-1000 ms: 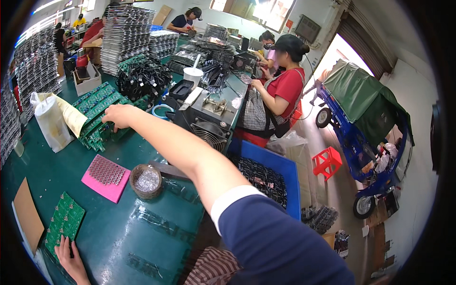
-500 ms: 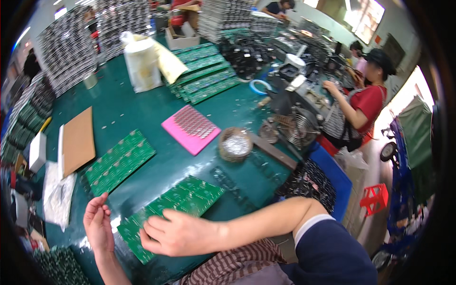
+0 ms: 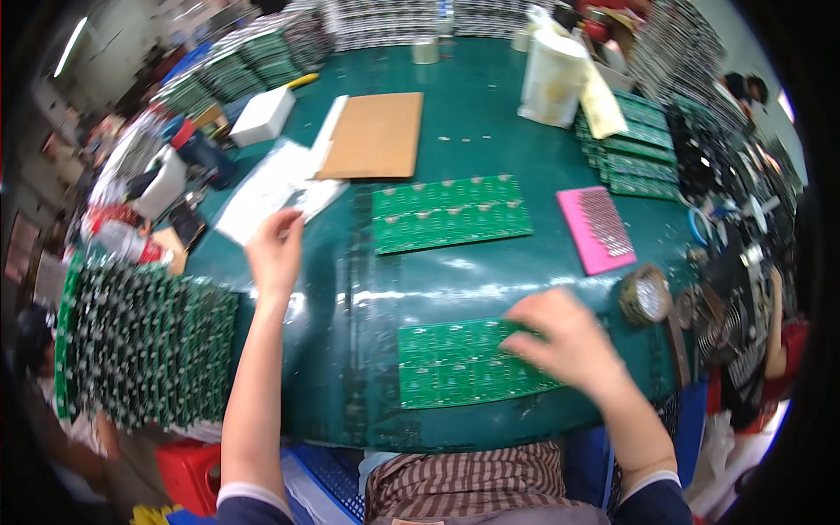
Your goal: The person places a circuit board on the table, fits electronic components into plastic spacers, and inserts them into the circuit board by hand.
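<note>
My left hand (image 3: pixel 276 249) hovers at the near edge of a clear plastic bag (image 3: pixel 254 203), its fingertips pinched together; whatever they hold, if anything, is too small to make out. My right hand (image 3: pixel 569 337) is smeared by motion over the right part of a green circuit board panel (image 3: pixel 455 363) that lies flat near the table's front edge. A gap shows between its thumb and fingers, with nothing seen in them. Farther back, a second green circuit board panel (image 3: pixel 451 213) lies flat, with a row of small pale parts along it.
Brown cardboard (image 3: pixel 372 136) and a white box (image 3: pixel 264 115) lie at the back left. A tall stack of circuit boards (image 3: pixel 144 346) stands at the left. Rightward are a pink pad (image 3: pixel 595 232) with rows of small metal parts, a tape roll (image 3: pixel 645 296) and a white cylindrical bag (image 3: pixel 554 79).
My view has turned to the left. My left hand has moved out to the plastic bag. My right hand has shifted to the right part of the near board, its fingers now farther apart.
</note>
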`<state>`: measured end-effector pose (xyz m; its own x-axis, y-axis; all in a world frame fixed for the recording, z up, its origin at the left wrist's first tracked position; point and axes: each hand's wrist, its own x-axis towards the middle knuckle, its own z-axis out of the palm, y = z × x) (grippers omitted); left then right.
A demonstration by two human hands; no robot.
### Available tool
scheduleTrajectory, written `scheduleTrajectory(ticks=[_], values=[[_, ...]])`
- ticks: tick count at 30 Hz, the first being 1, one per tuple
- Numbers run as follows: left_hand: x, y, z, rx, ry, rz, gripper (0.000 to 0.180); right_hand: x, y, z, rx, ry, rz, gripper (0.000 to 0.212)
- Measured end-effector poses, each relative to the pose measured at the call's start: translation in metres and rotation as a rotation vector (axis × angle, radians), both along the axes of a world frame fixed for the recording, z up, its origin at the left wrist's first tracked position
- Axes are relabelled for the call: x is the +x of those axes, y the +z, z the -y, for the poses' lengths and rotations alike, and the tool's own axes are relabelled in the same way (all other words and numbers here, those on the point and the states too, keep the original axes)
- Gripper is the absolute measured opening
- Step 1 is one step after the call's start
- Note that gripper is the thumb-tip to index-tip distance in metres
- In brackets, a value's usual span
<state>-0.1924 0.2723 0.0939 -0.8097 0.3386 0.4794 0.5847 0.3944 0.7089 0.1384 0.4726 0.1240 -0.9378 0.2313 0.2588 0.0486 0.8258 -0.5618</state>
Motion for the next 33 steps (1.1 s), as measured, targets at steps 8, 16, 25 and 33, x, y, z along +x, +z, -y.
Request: scheduleTrajectory(ticks=[8, 16, 25, 33], values=[[-0.084, -0.022, -0.029, -0.503, 0.056, -0.228, 0.012, 0.012, 0.002, -0.130, 0.200, -0.501, 0.001, 0.020], [-0.097, -0.024, -0.037, -0.756, 0.126, -0.160, 0.042, 0.006, -0.014, -0.146, 0.236, -0.463, 0.072, 0.036], [-0.092, -0.040, -0.031, -0.583, -0.024, -0.186, 0.036, 0.010, -0.025, -0.144, 0.265, -0.453, 0.073, 0.036], [-0.095, -0.024, -0.027, -0.693, -0.082, -0.106, 0.038, 0.008, -0.033, -0.152, 0.261, -0.410, 0.075, 0.036]])
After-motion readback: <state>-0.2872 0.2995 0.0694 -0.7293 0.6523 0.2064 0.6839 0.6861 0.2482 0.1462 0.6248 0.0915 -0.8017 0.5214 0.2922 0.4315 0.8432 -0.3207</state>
